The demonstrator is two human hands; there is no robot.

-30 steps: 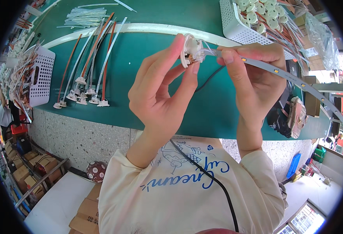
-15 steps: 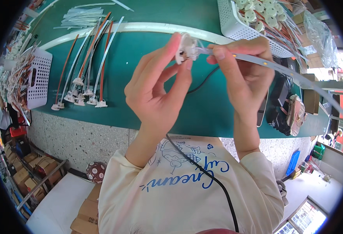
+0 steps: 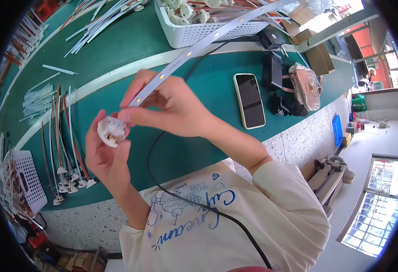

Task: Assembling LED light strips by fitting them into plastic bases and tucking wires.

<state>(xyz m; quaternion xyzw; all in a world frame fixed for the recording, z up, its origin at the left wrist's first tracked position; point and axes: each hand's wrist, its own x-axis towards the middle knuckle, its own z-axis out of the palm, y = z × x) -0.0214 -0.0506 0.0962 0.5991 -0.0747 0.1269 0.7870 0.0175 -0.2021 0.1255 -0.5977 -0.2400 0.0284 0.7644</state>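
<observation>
My left hand (image 3: pixel 106 156) grips a small white round plastic lamp base (image 3: pixel 104 130) between thumb and fingers, its hollow side with a brownish part inside turned up. Just to the right, my right hand (image 3: pixel 178 109) pinches the lower end of a white LED strip (image 3: pixel 191 53) dotted with yellowish chips. The strip's end lies against or very near the base; my fingertips hide the joint. From there the strip rises to the upper right, over a basket.
Strips with white bases (image 3: pixel 67 181) lie at the left, beside a white basket (image 3: pixel 30 177). Another white basket (image 3: pixel 180 36) holds many bases at the back. A phone (image 3: pixel 252 102), a black box (image 3: pixel 272 71) and a pouch (image 3: pixel 305 86) lie right. A black cable (image 3: pixel 150 158) crosses below my hands.
My view has turned to the right, so the table's things sit farther left in the picture and the phone shows fully. The base has tilted, opening its hollow side to view; both grips continue.
</observation>
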